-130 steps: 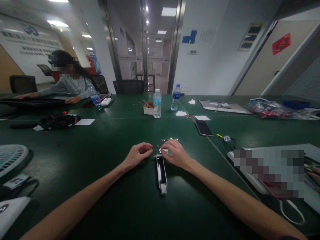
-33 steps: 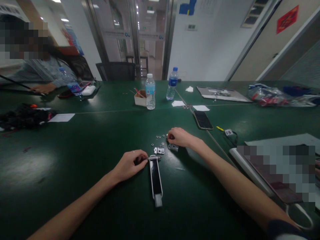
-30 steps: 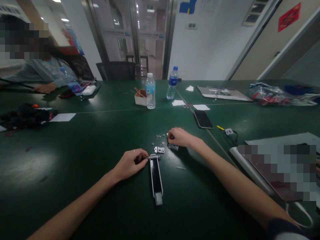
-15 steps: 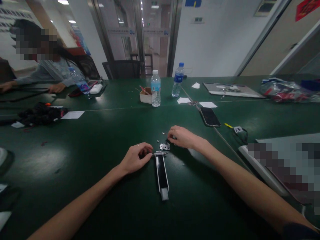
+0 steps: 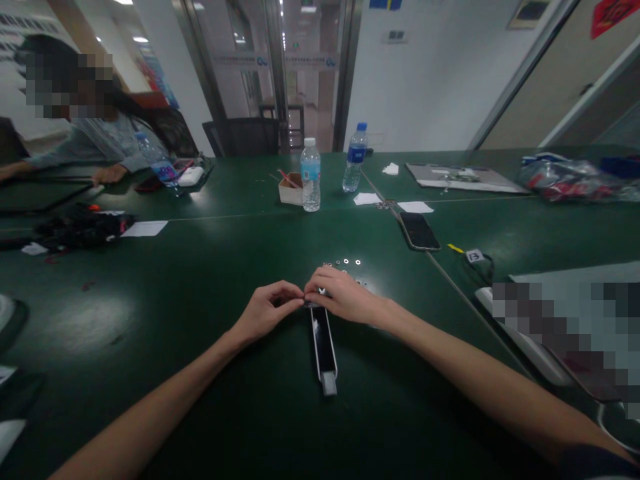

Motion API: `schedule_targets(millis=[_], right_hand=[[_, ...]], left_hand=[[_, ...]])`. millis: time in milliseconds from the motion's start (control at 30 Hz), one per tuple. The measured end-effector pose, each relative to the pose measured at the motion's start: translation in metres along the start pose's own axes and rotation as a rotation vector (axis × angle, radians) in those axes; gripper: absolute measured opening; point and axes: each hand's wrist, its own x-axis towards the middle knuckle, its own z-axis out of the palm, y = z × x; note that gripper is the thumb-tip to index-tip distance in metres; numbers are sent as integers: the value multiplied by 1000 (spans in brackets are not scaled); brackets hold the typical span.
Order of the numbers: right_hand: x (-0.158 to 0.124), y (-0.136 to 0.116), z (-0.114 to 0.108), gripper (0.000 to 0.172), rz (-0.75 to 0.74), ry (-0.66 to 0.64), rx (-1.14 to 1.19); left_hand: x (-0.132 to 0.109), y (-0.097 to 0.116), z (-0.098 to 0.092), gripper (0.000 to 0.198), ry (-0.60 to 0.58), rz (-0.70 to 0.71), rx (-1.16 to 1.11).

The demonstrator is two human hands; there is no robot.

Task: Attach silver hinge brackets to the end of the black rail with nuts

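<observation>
A long narrow black strip with a white edge (image 5: 324,341) lies on the green table, a pale grey tab (image 5: 329,384) at its near end. My left hand (image 5: 270,308) is pinched at the strip's far end, on a thin metal rod that my fingers now mostly hide. From the other side my right hand (image 5: 343,293) comes in closed, its fingertips meeting the left ones. Whatever it pinches is too small and covered to make out. Small metal rings (image 5: 346,261) lie scattered just beyond my right hand. The small metal plate is largely hidden under it.
Beyond my hands stand two water bottles (image 5: 311,177) and a small box (image 5: 291,189). A phone (image 5: 419,231) lies to the right, near a cable with a label (image 5: 475,256). Black tangled material (image 5: 83,227) is at the left, where another person (image 5: 107,143) sits.
My right hand has moved left and nearer, from beside the small rings to my left fingertips, covering the metal plate. Several rings behind it now show. My left hand has stayed nearly in place.
</observation>
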Motion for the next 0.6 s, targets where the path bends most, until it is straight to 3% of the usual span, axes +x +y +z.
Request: schedule_targets(millis=[367, 600], right_hand=[[0, 0, 5, 20, 15, 53, -118], [0, -8, 6, 22, 63, 7, -162]], left_hand=[[-1, -1, 1, 17, -15, -7, -34], [0, 3, 3, 15, -13, -2, 5]])
